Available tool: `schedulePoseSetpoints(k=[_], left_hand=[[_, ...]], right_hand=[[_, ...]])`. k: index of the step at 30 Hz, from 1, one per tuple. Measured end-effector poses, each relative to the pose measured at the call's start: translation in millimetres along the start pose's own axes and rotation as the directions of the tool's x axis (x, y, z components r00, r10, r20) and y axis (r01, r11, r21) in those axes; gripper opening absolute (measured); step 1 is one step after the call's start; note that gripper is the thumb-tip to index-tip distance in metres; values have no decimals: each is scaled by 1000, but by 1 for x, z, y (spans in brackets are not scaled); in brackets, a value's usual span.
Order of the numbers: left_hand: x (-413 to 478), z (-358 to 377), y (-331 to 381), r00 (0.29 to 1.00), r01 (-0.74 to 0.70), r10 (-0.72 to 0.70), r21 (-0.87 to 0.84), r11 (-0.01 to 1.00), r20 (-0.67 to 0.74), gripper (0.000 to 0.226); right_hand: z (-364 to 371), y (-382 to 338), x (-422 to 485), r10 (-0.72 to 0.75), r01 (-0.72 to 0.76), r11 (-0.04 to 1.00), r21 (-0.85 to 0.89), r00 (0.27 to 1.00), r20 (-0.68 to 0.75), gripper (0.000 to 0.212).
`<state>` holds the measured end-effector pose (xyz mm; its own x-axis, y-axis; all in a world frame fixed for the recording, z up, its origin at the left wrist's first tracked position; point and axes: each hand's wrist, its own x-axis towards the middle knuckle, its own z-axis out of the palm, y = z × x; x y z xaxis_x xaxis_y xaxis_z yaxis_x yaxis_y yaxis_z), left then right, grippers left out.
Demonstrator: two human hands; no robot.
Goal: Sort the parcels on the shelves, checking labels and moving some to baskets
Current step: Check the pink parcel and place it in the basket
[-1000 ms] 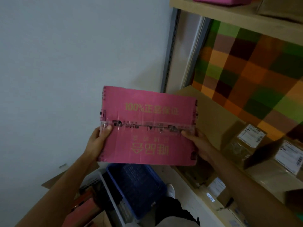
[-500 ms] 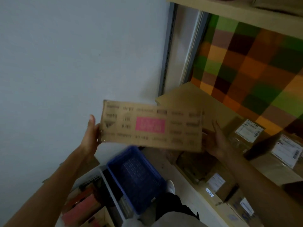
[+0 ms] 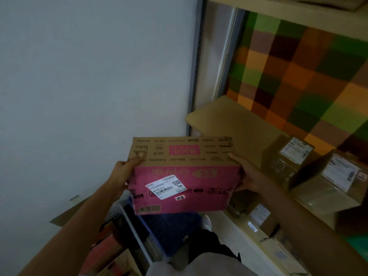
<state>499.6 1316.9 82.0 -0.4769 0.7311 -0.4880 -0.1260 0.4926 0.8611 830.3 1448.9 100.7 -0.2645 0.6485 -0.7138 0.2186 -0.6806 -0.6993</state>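
I hold a pink and brown cardboard parcel (image 3: 185,174) in front of me, between both hands. Its pink face is turned toward me and carries a white shipping label (image 3: 166,186) and a barcode. My left hand (image 3: 123,174) grips the parcel's left edge with the thumb over the brown top face. My right hand (image 3: 247,176) holds the right side, with its fingers going behind and under the parcel. A blue plastic basket (image 3: 171,230) sits on the floor right below the parcel.
At the right a wooden shelf (image 3: 235,120) holds brown labelled parcels (image 3: 290,156) against a checked backing. More labelled boxes (image 3: 258,216) stand on the lower shelf. A white wall fills the left. Cardboard and a pink box (image 3: 105,248) lie low left beside a grey rack.
The parcel has been rotated in my hands: first its pink taped face showed, then a brown side, now the pink face with the shipping label. It also sits lower and nearer.
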Motion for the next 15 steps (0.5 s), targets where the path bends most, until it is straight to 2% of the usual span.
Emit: schedulePoseSetpoints(k=[3,6,9,11,13,14,15], left_hand=[[6,-4,-7,1000,25,-25,-25,999,2,81],[6,-4,-3,999,-25,24,-24,999,-22,58],[1,-11,4,996,-92,91,-49,995,-24,55],[1,-28,8,998,-69,65,-277,958,-25,70],[1,-43,15,997,-67,78,-548,834,-2,81],[1,-46,20,995,-71,99,-586,807,16,81],[-2,-44,25,991,-80,126,-563,822,42,81]], right_hand=[[-1,6,8,-110,107,993,-48,992,-67,30],[4,12,15,-198,183,977,-111,970,-143,29],[4,11,12,-227,214,970,-114,967,-119,38],[-9,3,8,-271,280,957,81,957,-104,60],[-24,-5,5,-330,330,854,403,941,-72,76],[-27,-8,3,-364,342,806,483,930,-52,77],[-25,-11,3,-407,368,807,461,913,-17,74]])
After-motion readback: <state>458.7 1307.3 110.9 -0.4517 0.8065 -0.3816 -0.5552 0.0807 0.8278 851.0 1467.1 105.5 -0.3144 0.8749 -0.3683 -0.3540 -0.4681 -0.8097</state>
